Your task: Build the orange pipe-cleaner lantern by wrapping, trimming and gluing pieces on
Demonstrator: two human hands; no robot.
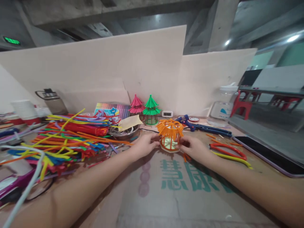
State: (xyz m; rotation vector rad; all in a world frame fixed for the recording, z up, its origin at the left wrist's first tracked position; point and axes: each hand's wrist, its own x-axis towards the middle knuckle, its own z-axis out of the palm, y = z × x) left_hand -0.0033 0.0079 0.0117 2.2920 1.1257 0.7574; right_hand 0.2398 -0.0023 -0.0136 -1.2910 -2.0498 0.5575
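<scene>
A small orange pavilion model made of pipe cleaners (169, 128) stands upright on a pale round base, with thin posts under a fringed roof ring. The top of that roof looks unfinished in shape, an open ring without a peak. My left hand (145, 146) grips it from the left, fingertips at the posts and base. On the opposite side my right hand (193, 148) pinches it near the base, thumb and fingers curled. Some fingertips are hidden behind the model. Beneath it lies a cardboard sheet (152, 202) with green printed characters.
Behind stand a pink model (136, 106) and a green model (152, 110). Loose pipe cleaners (68, 136) pile up at left beside a metal bowl (125, 133). At right are a glue gun (186, 123), red-handled pliers (228, 150), a phone (270, 155) and a clear bottle (222, 106).
</scene>
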